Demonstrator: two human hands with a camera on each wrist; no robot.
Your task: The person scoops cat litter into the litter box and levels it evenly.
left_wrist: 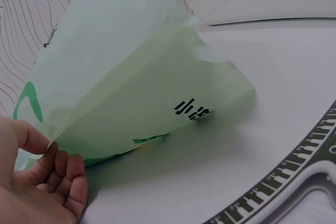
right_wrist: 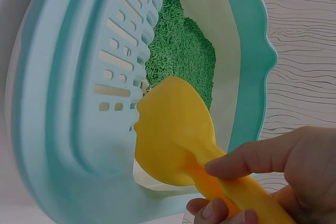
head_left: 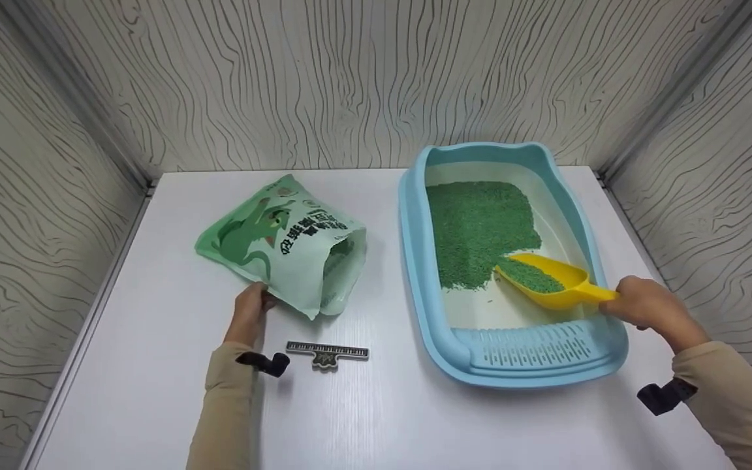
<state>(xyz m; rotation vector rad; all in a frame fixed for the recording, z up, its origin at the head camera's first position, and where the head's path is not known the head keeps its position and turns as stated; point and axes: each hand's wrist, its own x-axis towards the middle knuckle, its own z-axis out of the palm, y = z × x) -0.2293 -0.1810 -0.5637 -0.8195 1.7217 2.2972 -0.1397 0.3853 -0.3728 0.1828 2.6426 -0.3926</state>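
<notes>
My right hand grips the handle of a yellow scoop, seen from behind in the right wrist view. Green pellet litter fills the scoop's bowl, which is inside a light blue litter box. More green litter is spread over the box's far and left floor. With thumb and fingers, my left hand pinches the side edge of a green litter bag. The bag lies on its side, its open mouth facing right, with some litter showing inside.
A black and silver clip with a piano-key pattern lies on the white table, near the left forearm. Patterned panels stand behind the table and on both sides. A perforated step forms the box's near end.
</notes>
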